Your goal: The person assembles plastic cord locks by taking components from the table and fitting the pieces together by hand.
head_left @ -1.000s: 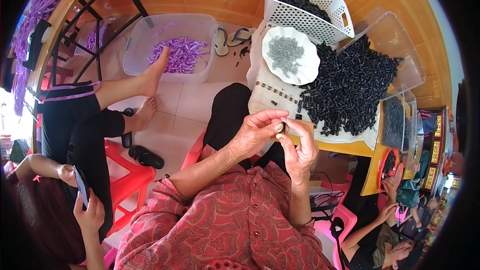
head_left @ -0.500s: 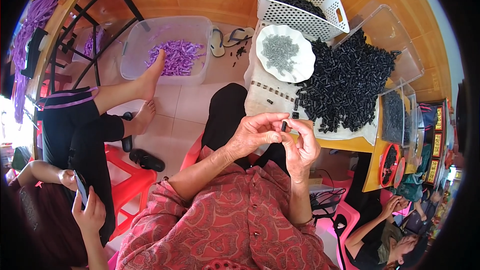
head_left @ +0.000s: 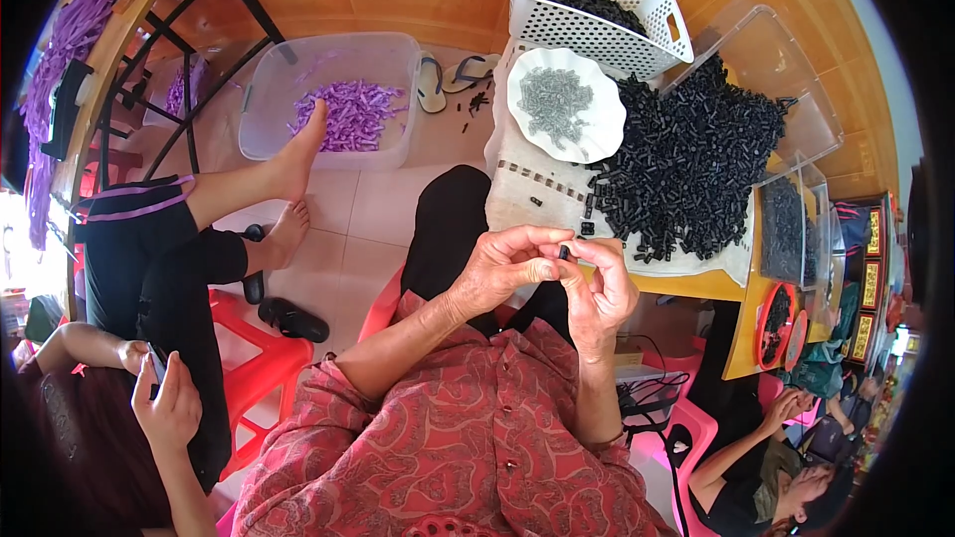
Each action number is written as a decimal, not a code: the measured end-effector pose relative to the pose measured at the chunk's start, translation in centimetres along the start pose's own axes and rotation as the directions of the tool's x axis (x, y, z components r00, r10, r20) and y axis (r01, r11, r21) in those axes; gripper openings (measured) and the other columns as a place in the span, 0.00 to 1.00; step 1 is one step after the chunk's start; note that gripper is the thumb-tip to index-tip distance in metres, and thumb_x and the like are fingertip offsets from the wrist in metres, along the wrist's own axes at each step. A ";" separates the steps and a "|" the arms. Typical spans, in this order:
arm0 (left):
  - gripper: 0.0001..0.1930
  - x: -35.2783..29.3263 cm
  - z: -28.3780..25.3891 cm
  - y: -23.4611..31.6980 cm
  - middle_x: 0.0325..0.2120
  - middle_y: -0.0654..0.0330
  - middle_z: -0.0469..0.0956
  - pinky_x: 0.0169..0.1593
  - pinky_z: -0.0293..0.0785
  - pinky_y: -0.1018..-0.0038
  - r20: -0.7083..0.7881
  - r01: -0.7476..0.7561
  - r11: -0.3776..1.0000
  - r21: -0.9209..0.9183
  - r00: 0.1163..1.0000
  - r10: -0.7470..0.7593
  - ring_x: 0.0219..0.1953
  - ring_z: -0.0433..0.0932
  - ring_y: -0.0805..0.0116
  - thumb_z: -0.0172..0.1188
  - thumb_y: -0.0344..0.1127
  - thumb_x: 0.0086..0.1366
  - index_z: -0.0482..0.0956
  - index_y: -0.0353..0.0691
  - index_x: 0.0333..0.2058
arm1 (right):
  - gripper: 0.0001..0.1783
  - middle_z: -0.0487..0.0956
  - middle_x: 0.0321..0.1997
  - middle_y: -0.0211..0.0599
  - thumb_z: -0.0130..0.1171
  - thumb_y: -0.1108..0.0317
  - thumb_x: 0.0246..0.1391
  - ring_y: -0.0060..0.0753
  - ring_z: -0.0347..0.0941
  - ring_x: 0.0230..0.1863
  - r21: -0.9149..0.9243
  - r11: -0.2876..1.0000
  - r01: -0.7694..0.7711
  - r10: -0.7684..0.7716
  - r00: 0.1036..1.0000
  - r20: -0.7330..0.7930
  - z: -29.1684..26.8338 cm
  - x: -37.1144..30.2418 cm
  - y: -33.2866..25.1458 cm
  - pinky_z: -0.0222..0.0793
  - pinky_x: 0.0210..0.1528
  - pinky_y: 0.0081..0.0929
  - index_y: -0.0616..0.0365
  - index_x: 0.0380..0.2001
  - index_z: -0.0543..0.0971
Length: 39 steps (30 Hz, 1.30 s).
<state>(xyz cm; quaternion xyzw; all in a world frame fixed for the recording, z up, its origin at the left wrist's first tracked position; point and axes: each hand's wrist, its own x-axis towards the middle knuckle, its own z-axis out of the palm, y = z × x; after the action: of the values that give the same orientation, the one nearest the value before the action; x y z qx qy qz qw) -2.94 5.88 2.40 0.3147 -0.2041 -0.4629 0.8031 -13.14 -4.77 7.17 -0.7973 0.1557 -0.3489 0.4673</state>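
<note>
Between my two hands, just off the near edge of the table, is a small black plastic piece (head_left: pixel 564 252). My left hand (head_left: pixel 507 267) pinches toward it from the left, thumb and forefinger closed. From the other side my right hand (head_left: pixel 599 288) grips the same piece with its thumb and forefinger. Beyond my hands a large heap of similar black pieces (head_left: pixel 686 169) covers a white cloth (head_left: pixel 532 184). A white wavy-edged plate (head_left: pixel 587 144) bears many small clear pieces (head_left: pixel 555 104). One black piece (head_left: pixel 536 201) lies alone on the cloth.
A white perforated basket (head_left: pixel 597 32) of black pieces stands behind the plate. Clear bins (head_left: pixel 786 89) flank the heap at right. On the floor, a translucent tub (head_left: pixel 259 109) holds purple strips. A person at left holds a phone (head_left: pixel 157 366); a red stool (head_left: pixel 254 363) stands nearby.
The black piece between my fingertips shows less and has shifted slightly. My hands stay almost in place. The person at left has moved the phone a little left.
</note>
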 end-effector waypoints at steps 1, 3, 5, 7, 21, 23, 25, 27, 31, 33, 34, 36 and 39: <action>0.22 0.0 0.0 0.1 0.37 0.66 0.78 0.48 0.74 0.79 -0.002 0.000 1.000 0.003 1.000 0.000 0.40 0.75 0.79 0.65 0.31 0.60 0.76 0.37 0.53 | 0.15 0.77 0.34 0.38 0.69 0.76 0.47 0.28 0.73 0.34 0.000 1.000 0.000 0.000 1.000 -0.001 0.0 0.0 0.0 0.70 0.37 0.22 0.63 0.38 0.76; 0.22 0.0 0.0 0.2 0.38 0.65 0.78 0.49 0.74 0.79 -0.002 0.000 1.000 0.007 1.000 0.000 0.40 0.75 0.79 0.65 0.31 0.60 0.76 0.37 0.53 | 0.14 0.77 0.33 0.38 0.69 0.76 0.47 0.29 0.73 0.34 -0.004 1.000 0.005 -0.005 1.000 -0.013 0.1 -0.1 0.1 0.70 0.36 0.21 0.63 0.37 0.76; 0.22 0.0 0.1 0.2 0.37 0.65 0.78 0.49 0.73 0.79 -0.015 0.007 1.000 0.029 1.000 -0.006 0.40 0.76 0.79 0.65 0.31 0.60 0.76 0.36 0.53 | 0.14 0.77 0.33 0.38 0.69 0.76 0.47 0.28 0.73 0.34 -0.021 1.000 0.001 -0.001 1.000 -0.016 0.1 -0.1 -0.1 0.70 0.36 0.21 0.63 0.37 0.76; 0.22 -0.1 0.0 0.2 0.37 0.65 0.78 0.49 0.73 0.79 -0.015 0.009 1.000 0.022 1.000 -0.008 0.40 0.76 0.79 0.65 0.30 0.60 0.76 0.36 0.53 | 0.14 0.77 0.33 0.38 0.69 0.76 0.47 0.28 0.72 0.34 -0.036 0.999 -0.004 0.004 1.000 -0.021 0.2 -0.1 -0.2 0.69 0.36 0.21 0.63 0.36 0.76; 0.16 0.4 0.3 0.0 0.41 0.58 0.79 0.50 0.76 0.76 -0.062 0.023 0.998 -0.054 0.998 -0.026 0.45 0.77 0.71 0.54 0.28 0.68 0.75 0.37 0.54 | 0.17 0.79 0.39 0.40 0.67 0.81 0.44 0.35 0.75 0.37 -0.127 0.988 0.083 -0.084 0.996 -0.001 0.9 0.3 -1.4 0.72 0.40 0.27 0.63 0.41 0.78; 0.15 0.4 0.6 0.0 0.40 0.59 0.81 0.50 0.77 0.74 -0.101 0.040 0.998 -0.045 0.994 -0.044 0.43 0.78 0.73 0.54 0.29 0.69 0.75 0.37 0.53 | 0.17 0.79 0.39 0.39 0.67 0.81 0.44 0.36 0.75 0.38 -0.202 0.972 0.123 -0.128 0.992 -0.011 0.9 0.1 -1.3 0.72 0.40 0.27 0.62 0.40 0.78; 0.14 0.2 0.1 -0.3 0.39 0.59 0.81 0.48 0.78 0.74 -0.127 0.059 0.994 -0.089 0.989 -0.070 0.42 0.78 0.73 0.54 0.29 0.69 0.76 0.37 0.52 | 0.16 0.79 0.38 0.39 0.67 0.80 0.44 0.37 0.74 0.38 -0.271 0.949 0.163 -0.173 0.985 -0.014 1.0 0.0 -1.6 0.72 0.39 0.28 0.62 0.39 0.78; 0.12 0.2 -0.2 -0.4 0.38 0.59 0.81 0.47 0.78 0.74 -0.151 0.077 0.988 -0.133 0.984 -0.097 0.40 0.79 0.74 0.53 0.29 0.69 0.77 0.37 0.50 | 0.14 0.79 0.37 0.38 0.68 0.79 0.44 0.38 0.73 0.37 -0.364 0.916 0.169 -0.201 0.978 -0.050 1.1 -0.1 -2.0 0.71 0.36 0.29 0.60 0.36 0.77; 0.09 0.4 0.0 -0.4 0.37 0.60 0.80 0.45 0.79 0.74 -0.159 0.055 0.979 -0.195 0.983 -0.087 0.38 0.78 0.75 0.54 0.29 0.69 0.78 0.37 0.45 | 0.13 0.77 0.33 0.36 0.70 0.75 0.44 0.37 0.71 0.34 -0.327 0.941 0.082 -0.107 0.993 -0.059 1.3 -0.4 -1.9 0.69 0.31 0.30 0.59 0.33 0.77; 0.08 0.4 0.1 -0.5 0.37 0.60 0.80 0.45 0.79 0.74 -0.166 0.053 0.980 -0.194 0.982 -0.086 0.38 0.78 0.75 0.54 0.29 0.69 0.78 0.37 0.44 | 0.12 0.74 0.29 0.36 0.70 0.71 0.47 0.36 0.70 0.28 -0.439 0.888 0.136 -0.138 0.990 0.027 1.0 -0.4 -1.2 0.67 0.26 0.31 0.59 0.31 0.75; 0.08 0.4 0.0 -0.7 0.37 0.61 0.79 0.45 0.79 0.73 -0.160 0.034 0.978 -0.208 0.985 -0.068 0.38 0.78 0.75 0.54 0.29 0.68 0.78 0.37 0.44 | 0.12 0.74 0.29 0.36 0.70 0.71 0.47 0.36 0.70 0.28 -0.439 0.888 0.137 -0.139 0.990 0.027 1.1 -0.4 -1.3 0.67 0.26 0.31 0.59 0.31 0.75; 0.08 0.4 -0.4 -1.0 0.37 0.61 0.79 0.45 0.79 0.73 -0.152 0.015 0.975 -0.222 0.987 -0.050 0.39 0.78 0.75 0.55 0.29 0.68 0.78 0.37 0.43 | 0.11 0.73 0.27 0.38 0.66 0.69 0.51 0.38 0.70 0.24 -0.375 0.926 -0.040 0.058 0.998 0.036 1.2 -0.4 -1.4 0.66 0.24 0.32 0.59 0.32 0.73; 0.08 0.4 -0.8 -0.9 0.39 0.60 0.78 0.48 0.75 0.71 -0.115 0.056 0.976 -0.211 0.990 -0.081 0.42 0.76 0.72 0.57 0.31 0.67 0.78 0.36 0.43 | 0.09 0.72 0.27 0.41 0.62 0.68 0.56 0.43 0.70 0.21 -0.389 0.920 0.042 0.005 0.993 0.119 1.0 -0.3 -0.9 0.66 0.24 0.34 0.60 0.34 0.72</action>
<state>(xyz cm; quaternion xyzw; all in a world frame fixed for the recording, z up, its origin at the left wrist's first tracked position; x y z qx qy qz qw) -2.78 5.51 1.22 0.2640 -0.0938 -0.4889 0.8261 -12.70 -3.47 7.49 -0.8952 0.1865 -0.2675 0.3039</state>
